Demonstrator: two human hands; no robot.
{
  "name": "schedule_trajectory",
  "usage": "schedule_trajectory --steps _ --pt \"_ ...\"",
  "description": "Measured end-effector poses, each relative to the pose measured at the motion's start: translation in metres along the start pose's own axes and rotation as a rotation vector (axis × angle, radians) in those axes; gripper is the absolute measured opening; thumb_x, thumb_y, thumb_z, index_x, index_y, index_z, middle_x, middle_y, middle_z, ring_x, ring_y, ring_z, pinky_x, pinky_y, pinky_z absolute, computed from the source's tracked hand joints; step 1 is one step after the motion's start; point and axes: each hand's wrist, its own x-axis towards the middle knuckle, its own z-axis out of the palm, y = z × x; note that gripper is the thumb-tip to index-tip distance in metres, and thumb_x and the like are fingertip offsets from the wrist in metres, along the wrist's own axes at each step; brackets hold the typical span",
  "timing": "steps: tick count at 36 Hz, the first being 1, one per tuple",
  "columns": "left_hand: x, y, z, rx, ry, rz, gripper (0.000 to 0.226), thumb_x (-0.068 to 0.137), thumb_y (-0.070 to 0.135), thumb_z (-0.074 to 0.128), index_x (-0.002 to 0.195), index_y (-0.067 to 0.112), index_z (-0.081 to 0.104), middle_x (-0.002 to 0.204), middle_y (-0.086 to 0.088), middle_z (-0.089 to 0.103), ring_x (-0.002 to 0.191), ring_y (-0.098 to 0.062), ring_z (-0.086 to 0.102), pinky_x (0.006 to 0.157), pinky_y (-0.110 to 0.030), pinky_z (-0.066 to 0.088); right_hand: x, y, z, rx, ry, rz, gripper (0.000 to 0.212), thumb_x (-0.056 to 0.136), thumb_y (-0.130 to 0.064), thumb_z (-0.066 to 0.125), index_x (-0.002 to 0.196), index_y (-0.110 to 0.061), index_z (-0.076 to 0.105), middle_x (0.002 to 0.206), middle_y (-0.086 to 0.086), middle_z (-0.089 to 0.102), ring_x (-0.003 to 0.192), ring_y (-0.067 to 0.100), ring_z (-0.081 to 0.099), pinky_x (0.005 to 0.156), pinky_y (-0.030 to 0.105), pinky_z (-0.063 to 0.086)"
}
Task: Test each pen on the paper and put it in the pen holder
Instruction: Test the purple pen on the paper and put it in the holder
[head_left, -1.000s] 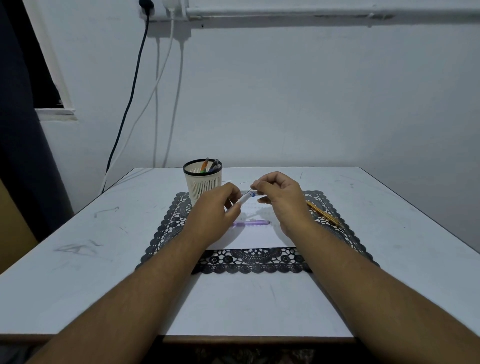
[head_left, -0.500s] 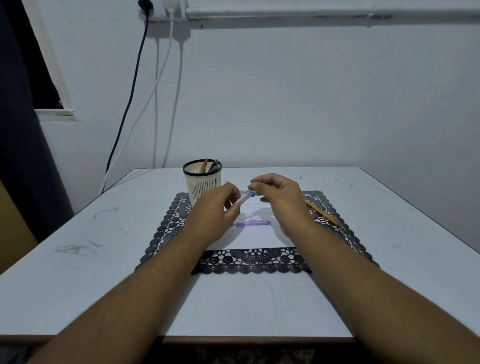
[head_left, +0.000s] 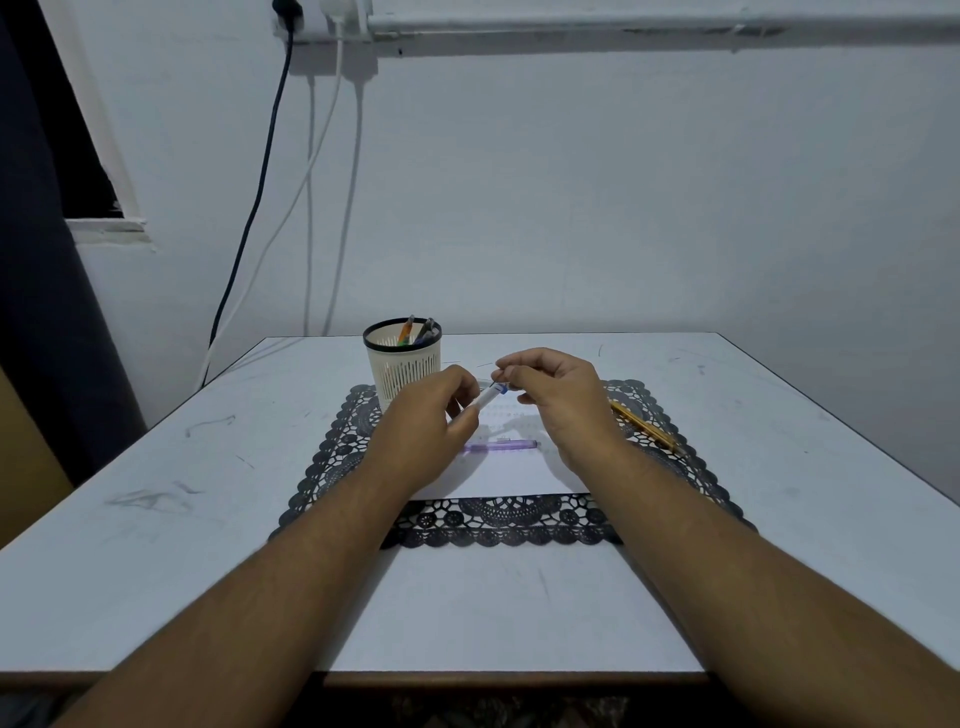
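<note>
My left hand (head_left: 426, 423) grips the barrel of a white pen (head_left: 488, 397) with a blue band, held above the paper (head_left: 511, 470). My right hand (head_left: 558, 402) pinches the pen's tip end, near the blue band. A purple pen (head_left: 501, 446) lies flat on the paper between my hands. A yellow pen (head_left: 644, 423) rests on the black lace mat (head_left: 332, 457) to the right of my right hand. The cream pen holder (head_left: 402, 361) stands at the mat's far left corner with several pens in it.
The white table (head_left: 156, 467) carries the mat in its middle. The wall rises just behind the table, with cables (head_left: 249, 218) hanging down at the back left. The near table edge runs just under my forearms.
My right hand has lifted slightly at the pen's tip end. My left hand and the pen have barely moved.
</note>
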Motion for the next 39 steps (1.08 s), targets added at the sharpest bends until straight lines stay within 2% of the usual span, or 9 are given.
schedule_trajectory --steps 7,14,21,29,36,39 --pt "-0.0004 -0.0008 0.0000 -0.004 0.001 0.008 0.004 0.096 0.023 0.067 0.097 0.022 0.063 0.087 0.012 0.065 0.079 -0.004 0.061 0.065 -0.029 0.049 0.0008 0.0019 -0.0010 -0.009 -0.009 -0.009 0.012 0.088 -0.008 0.074 0.091 -0.018 0.080 0.093 0.002 0.080 0.102 0.024 0.072 0.085 0.034 0.054" --pt "-0.0001 -0.0011 0.0001 0.009 -0.004 0.007 0.006 0.095 0.022 0.067 0.099 0.022 0.063 0.088 0.013 0.065 0.079 -0.003 0.061 0.065 -0.028 0.049 0.0023 0.0027 -0.0017 -0.001 0.006 0.006 0.006 0.085 -0.010 0.079 0.090 -0.014 0.079 0.088 0.002 0.078 0.087 0.012 0.069 0.083 0.035 0.055" --pt "-0.0004 -0.0004 -0.0001 0.023 -0.013 -0.007 0.005 0.095 0.023 0.067 0.098 0.024 0.063 0.087 0.014 0.065 0.079 -0.002 0.060 0.060 -0.016 0.039 0.0025 0.0040 -0.0036 0.038 0.004 0.027 0.007 0.089 -0.010 0.077 0.085 -0.016 0.076 0.083 -0.001 0.074 0.084 0.013 0.069 0.078 0.034 0.058" --pt "-0.0005 0.0005 -0.0006 0.011 -0.009 -0.014 0.004 0.095 0.024 0.067 0.097 0.025 0.063 0.086 0.015 0.065 0.079 0.001 0.059 0.059 -0.014 0.037 0.0010 0.0006 -0.0045 0.087 0.008 0.051 0.010 0.088 -0.016 0.080 0.081 -0.017 0.073 0.081 -0.002 0.070 0.084 0.015 0.068 0.078 0.037 0.058" --pt "-0.0003 0.0012 -0.0005 0.003 0.001 -0.006 0.004 0.096 0.023 0.067 0.097 0.023 0.063 0.086 0.013 0.065 0.079 -0.002 0.060 0.060 -0.021 0.043 0.0000 -0.0018 -0.0043 0.080 0.006 0.052 0.012 0.086 -0.019 0.081 0.079 -0.018 0.072 0.082 0.001 0.069 0.084 0.017 0.067 0.081 0.039 0.055" --pt "-0.0003 0.0001 -0.0003 -0.004 0.003 -0.005 0.004 0.096 0.023 0.067 0.097 0.023 0.063 0.086 0.013 0.065 0.079 -0.004 0.061 0.063 -0.026 0.047 -0.0013 -0.0033 -0.0036 0.051 0.012 0.034 0.012 0.086 -0.021 0.081 0.078 -0.018 0.073 0.082 0.000 0.070 0.082 0.011 0.064 0.080 0.032 0.050"
